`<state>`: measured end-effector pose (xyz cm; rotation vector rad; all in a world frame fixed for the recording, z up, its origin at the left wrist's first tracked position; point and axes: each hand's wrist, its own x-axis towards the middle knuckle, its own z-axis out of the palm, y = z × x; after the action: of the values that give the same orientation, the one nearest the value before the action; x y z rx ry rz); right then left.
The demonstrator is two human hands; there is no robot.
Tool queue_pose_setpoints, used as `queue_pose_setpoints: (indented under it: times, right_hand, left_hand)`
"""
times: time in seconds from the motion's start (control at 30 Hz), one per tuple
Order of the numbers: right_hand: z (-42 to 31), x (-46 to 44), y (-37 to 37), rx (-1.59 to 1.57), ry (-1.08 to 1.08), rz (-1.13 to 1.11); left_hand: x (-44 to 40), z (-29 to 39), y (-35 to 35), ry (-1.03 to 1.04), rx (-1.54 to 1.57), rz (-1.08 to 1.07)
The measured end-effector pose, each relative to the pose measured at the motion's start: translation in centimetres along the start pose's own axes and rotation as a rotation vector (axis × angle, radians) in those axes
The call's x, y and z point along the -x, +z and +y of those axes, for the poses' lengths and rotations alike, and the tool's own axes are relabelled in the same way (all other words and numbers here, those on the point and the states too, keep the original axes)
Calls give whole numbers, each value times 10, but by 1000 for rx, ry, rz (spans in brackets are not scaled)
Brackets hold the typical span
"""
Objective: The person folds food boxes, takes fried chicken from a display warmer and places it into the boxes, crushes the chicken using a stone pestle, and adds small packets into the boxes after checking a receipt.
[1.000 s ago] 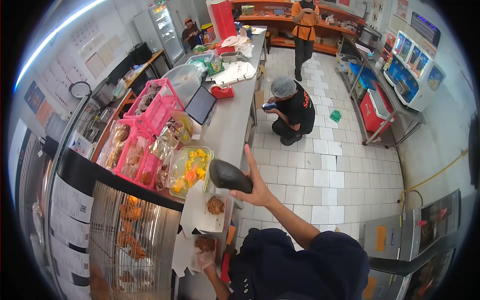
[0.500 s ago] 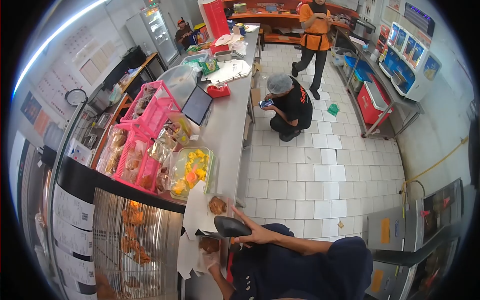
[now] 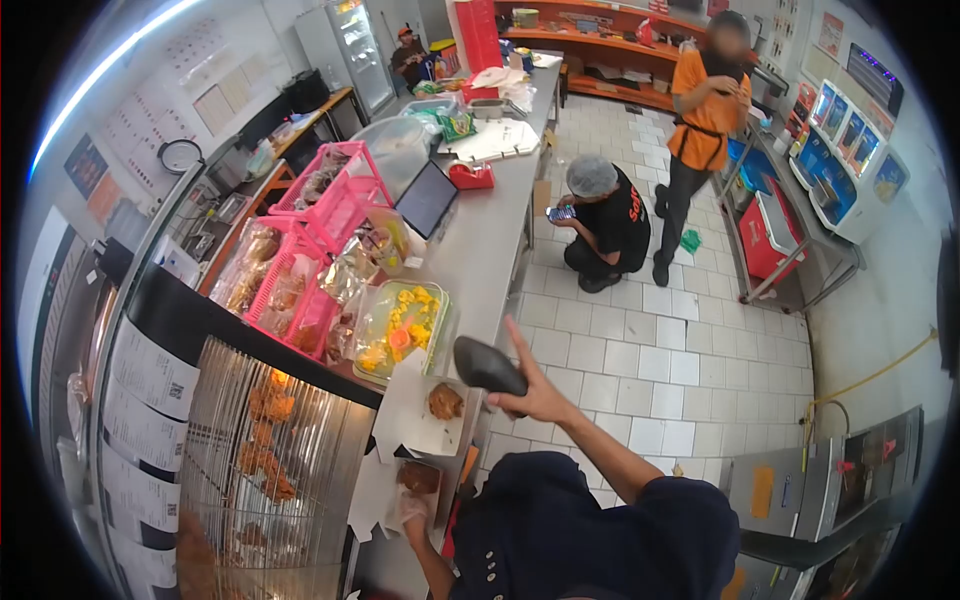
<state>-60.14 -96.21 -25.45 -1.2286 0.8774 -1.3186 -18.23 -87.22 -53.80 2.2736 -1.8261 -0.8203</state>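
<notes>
Raised over the counter's right edge, my right hand (image 3: 540,393) grips a dark, rounded utensil (image 3: 488,366), its handle mostly hidden in the palm. My left hand (image 3: 412,508), in a clear glove, is at the lower open white box (image 3: 375,490), touching a brown piece of food (image 3: 417,478) inside it. Its fingers are partly hidden. Just above stands a second open box (image 3: 408,410) with a brown piece of chicken (image 3: 445,402). A clear tub (image 3: 440,345) of yellow pieces with an orange cup (image 3: 400,340) is beyond the boxes.
Pink baskets (image 3: 335,205) of wrapped food and a tablet (image 3: 428,198) stand on the counter. A heated display (image 3: 260,470) is at left. One person (image 3: 612,220) crouches on the floor with a phone; another in orange (image 3: 703,120) stands behind. A third person sits far back.
My right hand with the utensil dipped toward the lower box, then rose again. The person in orange has come closer. The view has shifted slightly.
</notes>
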Motion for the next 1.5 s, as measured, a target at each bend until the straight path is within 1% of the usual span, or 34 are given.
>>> queue_pose_setpoints:
  times: [0.07,0.1,0.13,0.17,0.2,0.23,0.27,0.33,0.37,0.43,0.5,0.53,0.6,0.77,0.87,0.93,1.07,1.13,1.17,1.23,1.27,1.3,1.33,1.4,1.43,1.47,1.5]
  right_hand:
    - [-17,-15,-16,29,-84,38]
    - [-27,-19,-21,32,-101,62]
    - [-38,-22,-23,22,-101,85]
    - [-47,-25,-26,25,-95,94]
    - [-55,-27,-28,15,-109,86]
    - [-59,-26,-29,5,-124,81]
    - [-57,-26,-29,12,-131,98]
    - [-55,-22,-20,21,-140,146]
    - [-52,-19,-19,-17,-133,133]
    - [-51,-18,-20,-51,-132,125]
    - [-46,-6,-13,-70,-101,84]
    - [-47,-3,-11,-62,-88,69]
    - [-34,5,-9,-37,-64,84]
    - [-14,20,-6,-6,-25,78]
    - [-3,30,-2,126,-81,124]
    - [-11,44,2,12,170,55]
    - [13,61,8,-39,246,47]
    - [25,70,14,-63,307,21]
    - [30,74,18,-76,338,-4]
    - [39,78,25,-79,370,19]
    - [44,80,28,-87,388,19]
    - [48,81,31,-95,407,-54]
    - [51,82,33,-112,424,-39]
    - [52,80,36,-111,480,-18]
    - [50,79,39,-118,502,-72]
    - [47,76,43,-113,504,-49]
    - [47,71,45,-103,501,-20]
  left_hand:
    - [-3,-6,10,-7,169,55]
    - [0,-15,21,-18,327,91]
    - [-2,-29,34,-19,327,84]
    - [-11,-44,48,120,211,186]
    - [-13,-42,47,263,94,283]
    - [-11,-43,43,273,91,267]
    - [-11,-43,39,247,-62,167]
    - [-9,-37,28,241,-208,70]
    - [-15,-31,23,253,41,60]
    - [-29,-26,24,267,291,45]
    - [-14,-42,25,265,475,70]
    - [-11,-41,25,259,470,56]
    - [-13,-35,28,157,352,145]
    - [-12,-26,18,125,367,89]
    - [-8,-17,8,110,386,48]
    - [-4,-10,-1,91,398,20]
    - [4,15,-17,81,438,-24]
    - [-1,0,-4,143,388,64]
    - [-4,-12,6,282,271,182]
    - [10,8,-8,110,232,88]
    - [14,8,-6,85,294,90]
    - [13,3,2,92,297,116]
    - [12,-4,11,99,299,143]
    - [9,-20,27,193,199,225]
    - [12,-19,29,251,159,262]
    - [12,-11,23,207,157,287]
    - [9,1,15,92,216,216]
